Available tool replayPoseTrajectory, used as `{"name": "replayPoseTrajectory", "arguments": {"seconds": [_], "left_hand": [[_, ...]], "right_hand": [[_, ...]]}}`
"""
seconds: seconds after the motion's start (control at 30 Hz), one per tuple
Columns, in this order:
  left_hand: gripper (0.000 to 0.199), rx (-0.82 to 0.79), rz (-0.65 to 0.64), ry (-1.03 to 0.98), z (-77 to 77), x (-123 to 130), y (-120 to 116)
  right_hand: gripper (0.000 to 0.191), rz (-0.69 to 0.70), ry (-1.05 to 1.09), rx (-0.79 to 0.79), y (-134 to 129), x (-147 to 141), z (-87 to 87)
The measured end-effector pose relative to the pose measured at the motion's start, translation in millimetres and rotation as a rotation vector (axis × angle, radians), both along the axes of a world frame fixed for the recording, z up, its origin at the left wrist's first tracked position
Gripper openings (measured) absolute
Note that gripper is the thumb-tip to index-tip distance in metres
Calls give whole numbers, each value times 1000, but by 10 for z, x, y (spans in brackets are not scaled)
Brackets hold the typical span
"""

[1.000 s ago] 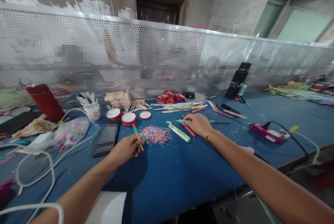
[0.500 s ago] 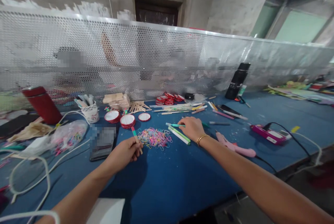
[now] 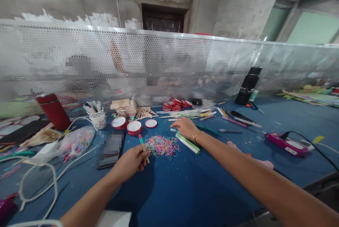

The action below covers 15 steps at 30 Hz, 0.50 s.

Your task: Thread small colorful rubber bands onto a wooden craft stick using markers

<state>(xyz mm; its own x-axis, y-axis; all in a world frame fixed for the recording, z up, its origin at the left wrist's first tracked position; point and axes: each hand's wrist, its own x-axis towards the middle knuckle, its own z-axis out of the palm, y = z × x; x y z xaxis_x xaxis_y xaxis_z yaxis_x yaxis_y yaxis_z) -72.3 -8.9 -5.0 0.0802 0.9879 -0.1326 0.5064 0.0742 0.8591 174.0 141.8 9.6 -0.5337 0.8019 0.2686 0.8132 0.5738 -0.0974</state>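
Note:
My left hand [image 3: 136,159] is closed around a wooden craft stick [image 3: 144,149], whose upper end is coloured red and teal. Just right of it lies a heap of small coloured rubber bands [image 3: 162,145]. My right hand [image 3: 186,128], with a bracelet at the wrist, is over the markers with its fingers stretched to the left. Under the fingertips shows the pale end of a teal marker [image 3: 173,130]; the rest is covered by the hand. Green and white markers [image 3: 188,144] lie beside it, below the palm.
Red-rimmed round tins [image 3: 134,127], bare craft sticks [image 3: 145,113] and a cup of pens [image 3: 98,117] stand behind. A phone [image 3: 110,151] lies left. At right are a pink glue gun [image 3: 254,160] and a purple device [image 3: 288,144]. A perforated metal screen [image 3: 159,57] borders the table.
My right hand has shifted left along the teal marker, covering more of it. My left hand still holds the craft stick. The view has tilted up slightly and turned left.

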Motion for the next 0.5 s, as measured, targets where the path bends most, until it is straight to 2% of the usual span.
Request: {"name": "replayPoseTrajectory", "arguments": {"seconds": [0.1,0.23,0.5], "left_hand": [[26,10,-4,-7,-9,-9,-2],[28,11,-5,-17,2,-1,-11],[28,8,-8,29,-4,7,19]], "right_hand": [[43,67,-55,-9,162,-84,6],[41,86,-113,-23,270,-16,25],[33,19,-182,-14,89,313,62]]}}
